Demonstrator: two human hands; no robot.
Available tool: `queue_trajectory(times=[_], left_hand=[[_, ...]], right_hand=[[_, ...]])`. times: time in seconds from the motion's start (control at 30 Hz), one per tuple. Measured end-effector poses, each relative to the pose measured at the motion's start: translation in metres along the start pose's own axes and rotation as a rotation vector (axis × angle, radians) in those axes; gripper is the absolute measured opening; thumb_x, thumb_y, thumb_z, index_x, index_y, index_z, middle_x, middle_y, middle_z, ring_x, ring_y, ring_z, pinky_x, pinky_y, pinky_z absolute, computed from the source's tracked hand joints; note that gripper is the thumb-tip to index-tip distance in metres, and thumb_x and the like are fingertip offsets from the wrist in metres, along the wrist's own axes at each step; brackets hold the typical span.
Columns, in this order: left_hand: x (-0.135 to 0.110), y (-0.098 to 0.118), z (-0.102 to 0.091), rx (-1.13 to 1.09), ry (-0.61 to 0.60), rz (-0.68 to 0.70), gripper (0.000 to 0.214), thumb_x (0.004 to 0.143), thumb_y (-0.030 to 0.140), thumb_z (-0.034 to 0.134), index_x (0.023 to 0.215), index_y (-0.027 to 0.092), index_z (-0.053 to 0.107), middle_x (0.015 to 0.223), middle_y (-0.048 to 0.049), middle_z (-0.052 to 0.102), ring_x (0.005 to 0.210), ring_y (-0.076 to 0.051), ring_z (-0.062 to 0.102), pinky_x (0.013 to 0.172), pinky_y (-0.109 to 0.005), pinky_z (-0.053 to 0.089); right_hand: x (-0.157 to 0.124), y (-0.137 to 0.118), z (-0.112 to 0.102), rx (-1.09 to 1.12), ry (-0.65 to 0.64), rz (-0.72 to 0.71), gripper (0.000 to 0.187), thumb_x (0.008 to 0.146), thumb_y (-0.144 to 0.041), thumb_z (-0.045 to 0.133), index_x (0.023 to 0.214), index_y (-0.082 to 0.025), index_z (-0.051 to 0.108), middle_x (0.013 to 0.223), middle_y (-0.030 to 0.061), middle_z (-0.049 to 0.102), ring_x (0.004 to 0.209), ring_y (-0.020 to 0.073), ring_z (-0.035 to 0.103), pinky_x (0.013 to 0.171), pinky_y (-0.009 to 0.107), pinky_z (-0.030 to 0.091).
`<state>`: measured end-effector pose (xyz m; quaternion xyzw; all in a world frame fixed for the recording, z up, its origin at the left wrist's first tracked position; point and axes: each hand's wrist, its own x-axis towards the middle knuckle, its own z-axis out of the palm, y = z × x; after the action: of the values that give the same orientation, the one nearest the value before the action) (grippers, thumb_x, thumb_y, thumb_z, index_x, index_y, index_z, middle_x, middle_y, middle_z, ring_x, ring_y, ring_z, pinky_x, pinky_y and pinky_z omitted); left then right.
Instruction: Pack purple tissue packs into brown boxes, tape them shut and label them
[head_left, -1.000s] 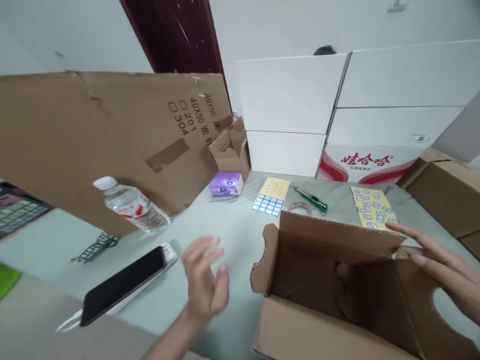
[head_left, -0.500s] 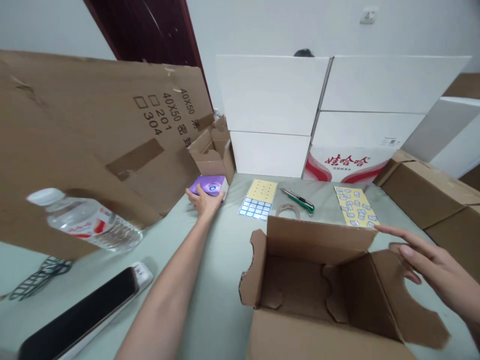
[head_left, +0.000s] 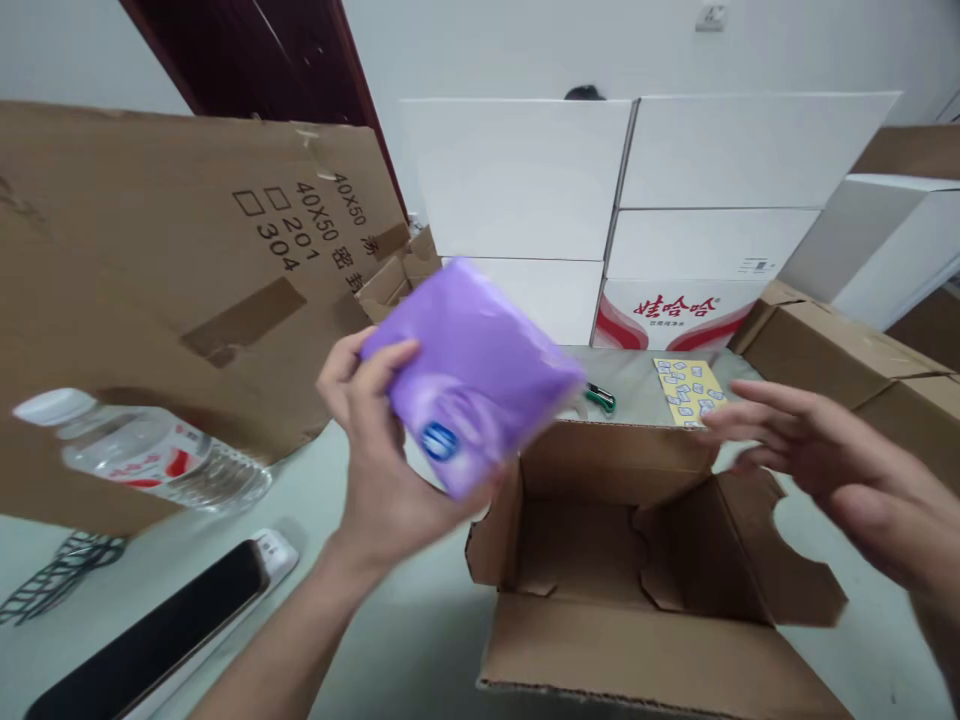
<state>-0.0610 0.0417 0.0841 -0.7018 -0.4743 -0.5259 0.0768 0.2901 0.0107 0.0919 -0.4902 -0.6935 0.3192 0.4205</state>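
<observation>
My left hand (head_left: 379,470) grips a purple soft pack (head_left: 476,372) with a blue round mark, holding it in the air just left of an open brown cardboard box (head_left: 637,560). The box stands in front of me with its flaps up and its inside bare. My right hand (head_left: 817,455) hovers over the box's right flap, fingers stretched out and apart, holding nothing.
A water bottle (head_left: 142,455) lies at the left before a big leaning cardboard sheet (head_left: 172,270). A black phone (head_left: 150,645) lies near the front left. A green cutter (head_left: 600,398), a yellow sticker sheet (head_left: 686,388), white stacked boxes (head_left: 622,200) and brown cartons (head_left: 832,350) stand behind.
My left hand reached to the purple pack at the back of the table, took hold of it and lifted it toward the open box. My right hand stayed by the right flap.
</observation>
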Motion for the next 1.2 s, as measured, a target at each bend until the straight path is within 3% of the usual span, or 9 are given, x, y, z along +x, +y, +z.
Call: queue_trajectory(times=[0.1,0.2,0.3,0.4,0.53,0.67,0.93,1.07,1.2], left_hand=[[-0.001,0.056,0.007,-0.001,-0.069,0.246,0.082,0.066,0.053,0.075,0.132,0.018,0.042,0.14,-0.0165,0.03,0.138,-0.041,0.031,0.111,-0.058,0.036],[-0.005,0.073,0.012,-0.017,-0.107,0.336,0.092,0.067,0.063,0.075,0.139,0.022,0.035,0.145,-0.0174,0.024,0.14,-0.042,0.028,0.111,-0.06,0.035],[-0.012,0.06,-0.003,-0.103,-0.312,0.336,0.101,0.077,0.079,0.052,0.153,0.022,0.018,0.156,-0.0193,0.016,0.148,-0.042,0.012,0.114,-0.064,0.029],[-0.033,0.033,-0.023,-0.245,-0.476,0.163,0.057,0.1,0.045,0.035,0.153,0.027,0.024,0.158,-0.0139,0.026,0.149,-0.034,0.021,0.115,-0.058,0.033],[-0.086,0.004,-0.027,-0.314,-0.35,-0.09,0.056,0.089,0.006,0.039,0.138,0.031,0.046,0.145,-0.0082,0.043,0.139,-0.027,0.04,0.113,-0.05,0.039],[-0.129,0.0,-0.015,-0.41,-0.45,-0.027,0.073,0.082,0.004,0.044,0.149,0.029,0.031,0.157,-0.0106,0.024,0.147,-0.03,0.027,0.115,-0.053,0.035],[-0.132,0.017,-0.002,-0.476,-0.481,0.112,0.066,0.089,0.017,0.054,0.149,0.026,0.031,0.162,-0.0096,0.016,0.151,-0.025,0.019,0.115,-0.042,0.037],[-0.129,0.019,0.002,-0.493,-0.417,0.116,0.057,0.093,0.034,0.057,0.146,0.025,0.037,0.158,-0.0106,0.025,0.148,-0.023,0.024,0.115,-0.037,0.037],[-0.133,0.018,0.004,-0.507,-0.363,0.086,0.062,0.093,0.035,0.059,0.148,0.024,0.034,0.154,-0.0126,0.032,0.146,-0.023,0.029,0.114,-0.036,0.037]], right_hand=[[0.02,-0.034,0.032,0.152,-0.254,-0.005,0.091,0.07,-0.078,0.064,0.148,-0.039,0.038,0.14,0.0068,0.055,0.122,0.0339,0.059,0.092,0.046,0.057],[0.031,-0.043,0.043,0.215,-0.262,-0.022,0.086,0.071,-0.07,0.071,0.145,-0.037,0.043,0.136,0.0052,0.057,0.115,0.0333,0.062,0.084,0.043,0.06],[0.029,-0.038,0.028,0.034,-0.146,-0.106,0.073,0.075,-0.059,0.072,0.141,-0.036,0.05,0.127,0.003,0.062,0.107,0.0315,0.065,0.081,0.043,0.06],[0.015,-0.032,0.006,-0.239,-0.19,-0.149,0.073,0.073,-0.047,0.075,0.141,-0.04,0.05,0.121,0.0015,0.065,0.095,0.03,0.067,0.074,0.043,0.061],[0.001,-0.032,0.006,-0.464,-0.42,-0.081,0.069,0.077,-0.04,0.071,0.142,-0.035,0.049,0.133,0.0045,0.061,0.11,0.0337,0.063,0.085,0.047,0.058],[0.004,-0.034,0.026,-0.552,-0.53,-0.069,0.046,0.095,-0.046,0.047,0.134,-0.023,0.057,0.134,0.0088,0.059,0.118,0.0288,0.059,0.097,0.045,0.053],[-0.012,-0.037,0.016,-0.754,-0.152,-0.328,0.029,0.099,-0.029,0.044,0.115,-0.021,0.066,0.112,0.0077,0.069,0.096,0.0228,0.067,0.077,0.038,0.058],[-0.026,-0.021,-0.003,-0.675,0.091,-0.254,0.025,0.094,-0.035,0.055,0.115,-0.027,0.067,0.116,0.0057,0.068,0.098,0.0221,0.065,0.056,0.027,0.053],[-0.044,0.022,-0.008,-0.429,0.35,-0.077,0.022,0.092,-0.036,0.059,0.108,-0.026,0.069,0.106,0.0052,0.071,0.096,0.0213,0.066,0.071,0.03,0.054]])
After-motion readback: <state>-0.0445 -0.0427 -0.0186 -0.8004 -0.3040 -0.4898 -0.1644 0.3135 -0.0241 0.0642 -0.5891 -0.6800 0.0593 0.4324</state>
